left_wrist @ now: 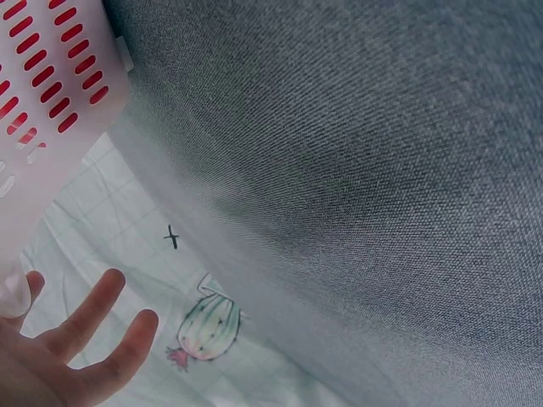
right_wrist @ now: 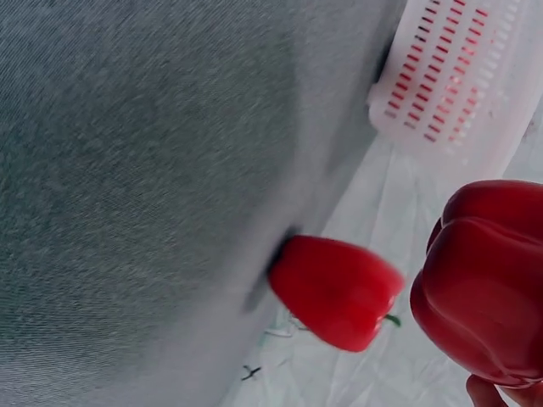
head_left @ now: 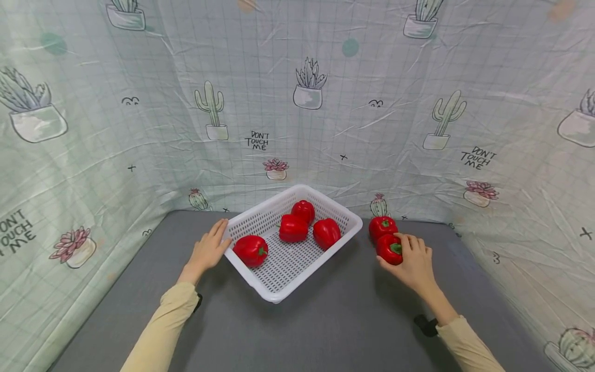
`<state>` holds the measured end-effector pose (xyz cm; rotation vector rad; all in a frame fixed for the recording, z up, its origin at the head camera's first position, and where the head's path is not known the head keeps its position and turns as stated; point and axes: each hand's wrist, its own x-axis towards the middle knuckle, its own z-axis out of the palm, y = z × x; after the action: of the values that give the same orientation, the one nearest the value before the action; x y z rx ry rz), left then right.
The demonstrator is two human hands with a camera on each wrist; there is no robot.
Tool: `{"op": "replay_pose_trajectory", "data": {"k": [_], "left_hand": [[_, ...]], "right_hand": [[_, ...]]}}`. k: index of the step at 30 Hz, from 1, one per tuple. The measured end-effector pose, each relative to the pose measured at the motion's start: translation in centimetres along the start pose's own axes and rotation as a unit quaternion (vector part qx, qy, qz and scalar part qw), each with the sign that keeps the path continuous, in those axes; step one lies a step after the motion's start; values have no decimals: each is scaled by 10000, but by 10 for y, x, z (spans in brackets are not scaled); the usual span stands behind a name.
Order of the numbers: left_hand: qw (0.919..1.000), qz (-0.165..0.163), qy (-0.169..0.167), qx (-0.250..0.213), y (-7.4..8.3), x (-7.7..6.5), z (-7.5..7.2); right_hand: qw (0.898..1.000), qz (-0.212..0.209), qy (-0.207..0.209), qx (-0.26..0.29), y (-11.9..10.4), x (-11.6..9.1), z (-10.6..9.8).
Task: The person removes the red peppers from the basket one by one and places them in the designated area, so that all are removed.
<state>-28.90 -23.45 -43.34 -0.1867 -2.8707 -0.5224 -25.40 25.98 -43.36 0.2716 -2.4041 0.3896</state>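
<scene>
In the head view, my right hand [head_left: 415,262] grips a red bell pepper [head_left: 389,250] with thumb and fingers, its green stem showing. The right wrist view has this pepper [right_wrist: 488,284] large and close, raised off the table. Behind it on the table lies another red bell pepper [head_left: 382,227], also visible as a pepper [right_wrist: 333,292] in the right wrist view. My left hand [head_left: 207,251] rests against the left corner of a white plastic basket [head_left: 282,298], thumb at the rim, the other fingers extended. Several red bell peppers [head_left: 294,228] lie inside the basket.
A dark grey cloth-covered table [head_left: 321,330] lies under everything. Behind and at the sides hangs a pale curtain [head_left: 344,113] printed with cactus pots, touching the table's back edge. The basket stands at an angle between the hands.
</scene>
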Motion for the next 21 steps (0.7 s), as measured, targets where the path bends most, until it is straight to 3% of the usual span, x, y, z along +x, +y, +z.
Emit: {"op": "replay_pose_trajectory", "data": {"k": [8,21], "left_hand": [[9999,-73,-82,-54,1,0,0],[9999,-62,-55,-90,0,0,0]], "right_hand": [[9990,439,-61,-13,17,0,6],[9916,1111,-575,-327,52,7,17]]}}
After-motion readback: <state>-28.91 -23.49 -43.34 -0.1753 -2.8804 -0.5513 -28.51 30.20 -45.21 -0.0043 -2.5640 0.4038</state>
